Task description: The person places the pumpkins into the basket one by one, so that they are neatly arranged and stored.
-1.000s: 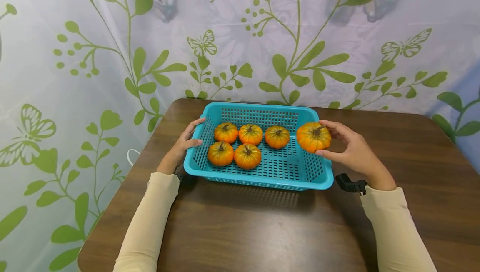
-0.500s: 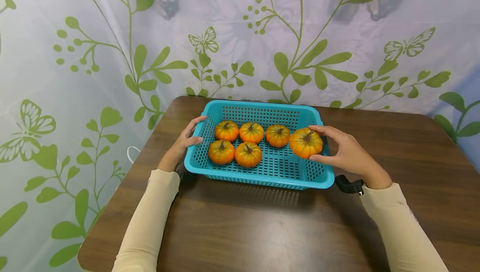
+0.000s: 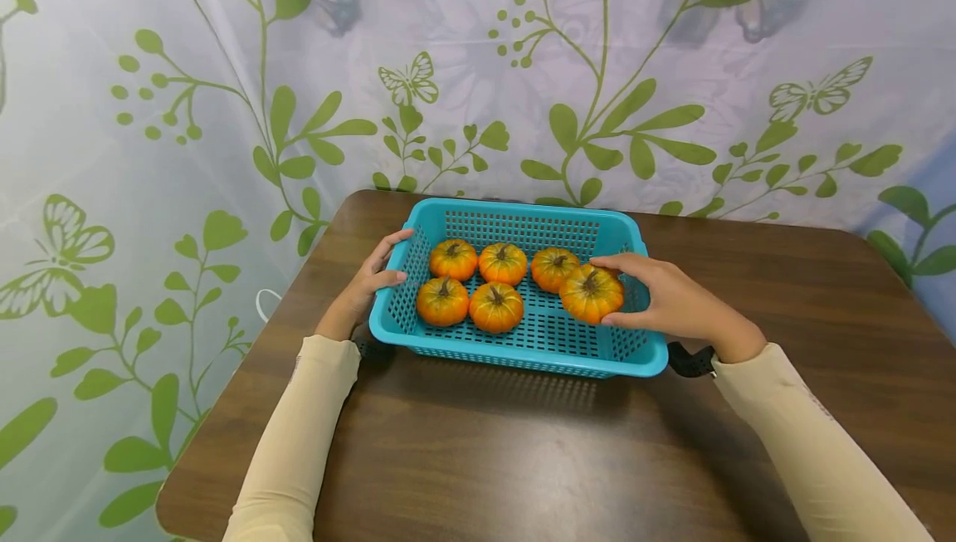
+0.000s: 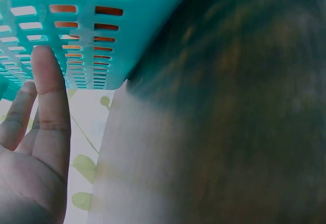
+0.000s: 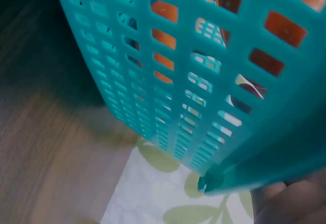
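A teal perforated plastic basket [image 3: 515, 359] stands on the table, holding several small orange pumpkins [image 3: 496, 308] with brownish stems. My left hand [image 3: 364, 286] grips its left rim, thumb and a fingertip over the edge; in the left wrist view other fingers [image 4: 51, 91] lie along the outer wall. Inside the right part of the basket, my right hand [image 3: 675, 300] holds one more pumpkin [image 3: 590, 300] between thumb and fingers, overlapping the back-row pumpkin [image 3: 553, 266] beside it. The right wrist view mostly shows the basket's outer wall [image 5: 137, 66], with orange visible through the holes.
The dark wood table [image 3: 478, 459] extends in front of the basket and to its right. Behind it hangs a pale curtain [image 3: 478, 52] printed with green leaves and butterflies. A white cable [image 3: 263, 303] loops at the table's left edge.
My right hand has carried its pumpkin leftward from over the basket's right rim to a lower spot beside the back-row pumpkin. The left hand keeps its hold on the rim.
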A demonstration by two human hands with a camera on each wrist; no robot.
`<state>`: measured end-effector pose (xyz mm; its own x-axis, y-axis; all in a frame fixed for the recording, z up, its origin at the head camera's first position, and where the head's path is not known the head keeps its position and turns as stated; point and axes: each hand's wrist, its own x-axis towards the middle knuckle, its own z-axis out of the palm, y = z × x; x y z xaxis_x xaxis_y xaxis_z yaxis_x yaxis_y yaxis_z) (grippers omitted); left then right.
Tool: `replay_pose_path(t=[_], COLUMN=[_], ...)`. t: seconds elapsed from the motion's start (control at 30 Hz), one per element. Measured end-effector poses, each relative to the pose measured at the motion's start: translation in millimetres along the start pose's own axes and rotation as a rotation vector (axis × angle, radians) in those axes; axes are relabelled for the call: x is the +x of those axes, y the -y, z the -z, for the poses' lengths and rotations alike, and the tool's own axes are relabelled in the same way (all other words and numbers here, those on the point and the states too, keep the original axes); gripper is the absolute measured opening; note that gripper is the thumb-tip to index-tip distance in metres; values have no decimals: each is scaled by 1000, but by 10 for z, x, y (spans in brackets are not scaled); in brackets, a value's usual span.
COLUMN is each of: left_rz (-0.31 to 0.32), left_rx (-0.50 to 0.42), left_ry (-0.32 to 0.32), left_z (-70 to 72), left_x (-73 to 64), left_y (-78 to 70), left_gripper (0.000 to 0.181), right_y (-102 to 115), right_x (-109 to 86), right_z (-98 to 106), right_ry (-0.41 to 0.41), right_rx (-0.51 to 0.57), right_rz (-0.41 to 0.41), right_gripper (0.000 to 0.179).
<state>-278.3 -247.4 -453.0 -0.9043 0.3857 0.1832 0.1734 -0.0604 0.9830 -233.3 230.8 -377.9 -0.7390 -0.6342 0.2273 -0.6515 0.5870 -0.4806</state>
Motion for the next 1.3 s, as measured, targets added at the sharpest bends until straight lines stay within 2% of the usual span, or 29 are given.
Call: replay_pose_path(t=[0.2,0.5,0.83,1.03,1.3], left_rz=[9,13,12,12,12], left_rx=[-9,-11,3,-6,-3], left_ry=[2,4,-10,-8,-6], left_z=[-7,-24,-8,-2,-9], left_x=[7,8,4,6,-8], left_y=[-1,-14,11,15,-13], left_gripper=[80,80,80,81,82], right_y=[3,55,93,80,50], right_x=[82,192,344,408,424], right_z=[-8,3,-41,-96,-178], right_ry=[75,173,258,278,267], right_rx=[-8,-89,-134,-179,-282], right_rz=[-22,-46,0,-12,23], right_gripper=[77,76,75,76,72])
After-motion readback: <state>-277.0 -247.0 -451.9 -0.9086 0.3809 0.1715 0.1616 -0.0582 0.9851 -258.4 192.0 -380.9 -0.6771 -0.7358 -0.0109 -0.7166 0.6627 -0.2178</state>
